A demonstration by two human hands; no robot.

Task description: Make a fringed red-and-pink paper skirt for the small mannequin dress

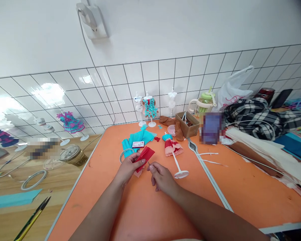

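A folded piece of red crepe paper (pixel 147 155) is pinched between the thumb and fingers of my left hand (pixel 126 169). My right hand (pixel 163 177), on the other side, is closed around a thin dark tool (pixel 148 163) whose tip meets the paper's lower right edge; its kind is too small to make out. Just right of my hands, a small mannequin in a teal, red and pink paper dress (pixel 172 147) lies tilted on its white stand. Teal crepe paper (pixel 137 136), a small red-and-white box (pixel 138 144) and a tape roll (pixel 124 155) lie behind my left hand.
At the wall stand a mannequin with teal ruffles (pixel 151 107) and a bare white one (pixel 172 97). A brown box with tools (pixel 187 124), a jug (pixel 206 102) and checked cloth (pixel 256 117) fill the back right. Tweezers (pixel 33 219) lie on the wooden table at left.
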